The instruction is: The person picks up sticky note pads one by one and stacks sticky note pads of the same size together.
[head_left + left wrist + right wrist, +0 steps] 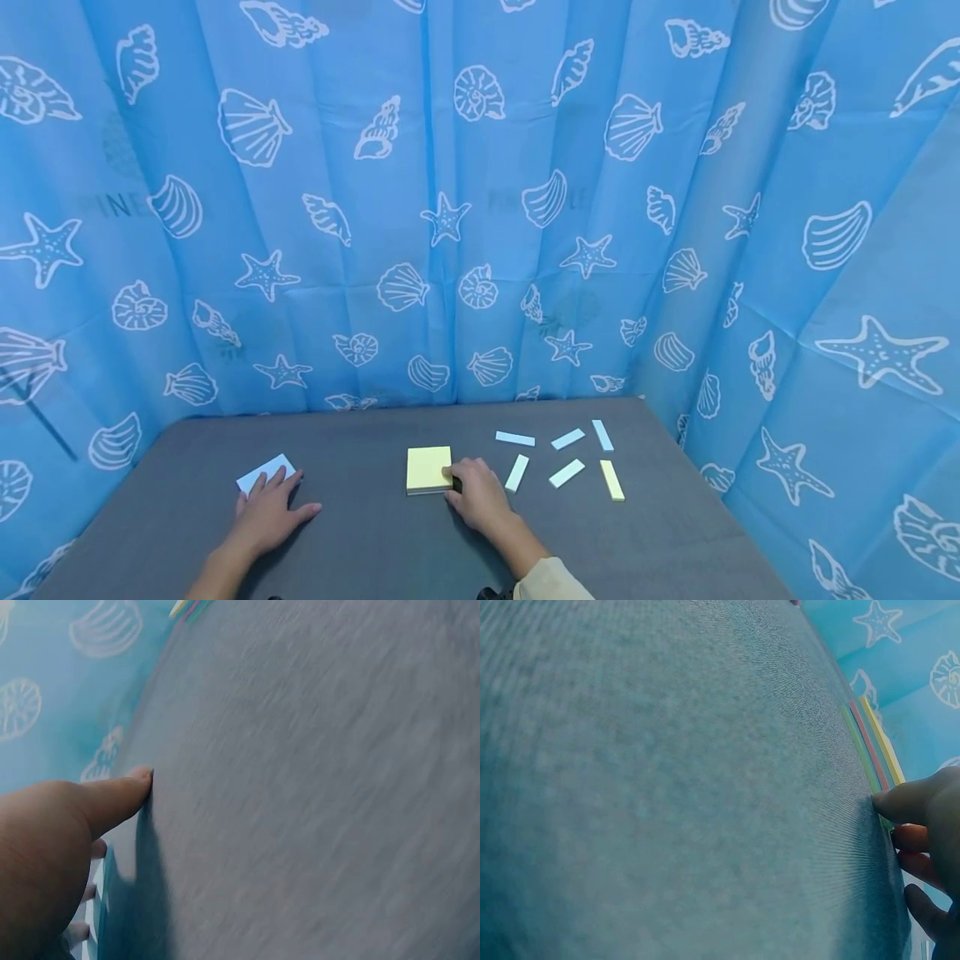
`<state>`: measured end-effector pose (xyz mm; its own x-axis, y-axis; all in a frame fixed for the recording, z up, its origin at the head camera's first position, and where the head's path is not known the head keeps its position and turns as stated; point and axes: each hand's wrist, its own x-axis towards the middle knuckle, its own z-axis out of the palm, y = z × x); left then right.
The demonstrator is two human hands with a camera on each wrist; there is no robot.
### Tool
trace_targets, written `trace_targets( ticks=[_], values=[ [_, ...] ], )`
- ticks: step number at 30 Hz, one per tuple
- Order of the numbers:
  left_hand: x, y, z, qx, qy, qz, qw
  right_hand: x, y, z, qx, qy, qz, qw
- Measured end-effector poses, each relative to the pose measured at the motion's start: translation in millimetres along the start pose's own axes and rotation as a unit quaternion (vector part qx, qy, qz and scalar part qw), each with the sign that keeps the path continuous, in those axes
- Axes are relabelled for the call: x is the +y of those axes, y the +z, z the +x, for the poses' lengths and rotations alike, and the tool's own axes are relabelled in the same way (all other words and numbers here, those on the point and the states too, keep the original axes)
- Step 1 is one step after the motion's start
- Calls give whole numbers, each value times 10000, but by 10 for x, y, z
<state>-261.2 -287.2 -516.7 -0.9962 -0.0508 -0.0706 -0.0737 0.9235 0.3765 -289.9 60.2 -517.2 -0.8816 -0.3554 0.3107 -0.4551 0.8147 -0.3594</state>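
Grey cloth-covered table [352,542], blue shell-print curtain [480,200] behind: one yellow-topped square stack of paper notes [428,468], mid-table, presumably light, layers liable to slip, best held by opposite sides. Stack's right edge meets the right hand [482,495], fingers bent, pinch indeterminable; left hand [264,514], fingers spread, at pale-blue rectangular paper pad [267,468].

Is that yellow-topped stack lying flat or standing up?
Lying flat: the stack has its yellow square facing up and coloured layers along its side.

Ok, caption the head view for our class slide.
Left hand on blue pad, right hand touching yellow-topped stack, six strips nearby.
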Motion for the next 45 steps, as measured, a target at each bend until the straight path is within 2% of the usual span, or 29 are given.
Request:
trace_targets(
  ticks=[5, 11, 16, 19, 22, 26, 30, 34, 37, 41, 45],
  values=[
    [146, 71, -34, 42, 85, 54, 9999, 20, 12, -5, 45, -9, -7, 10000],
    [339, 174, -75, 38, 44, 121, 9999, 30, 26, -6, 20, -6, 32, 10000],
    [508, 175, -125, -145, -46, 87, 9998, 14, 16, -8, 10, 15, 67, 10000],
    [560, 161, -137, -175, -60, 126, 9997, 10, 13, -9, 24, -1, 51, 10000],
    [518, 158, -120, 52, -21, 183, 9998, 8, 13, -13, 13, 13, 44, 10000],
    [363, 146, -72, 552, 198, 180, 9981, 7, 13, -11, -41, 72, 46, 10000],
    [226, 117, -27, 826, 407, 259, 9954, -1, 2, -12, -55, 55, 44, 10000],
    [133, 101, 9, 889, 421, 473, 9940, -12, -11, -19, -89, 14, 50, 9999],
    [98, 84, 35, 823, 457, 536, 9941, -12, -12, -20, -126, 15, 55, 9999],
    [106, 33, 67, 764, 658, 707, 9924, -2, -3, -14, -103, 21, 34, 9999],
    [141, -11, 76, 843, 860, 1037, 9873, 6, -7, -18, -37, -45, 11, 10000]
  ],
)
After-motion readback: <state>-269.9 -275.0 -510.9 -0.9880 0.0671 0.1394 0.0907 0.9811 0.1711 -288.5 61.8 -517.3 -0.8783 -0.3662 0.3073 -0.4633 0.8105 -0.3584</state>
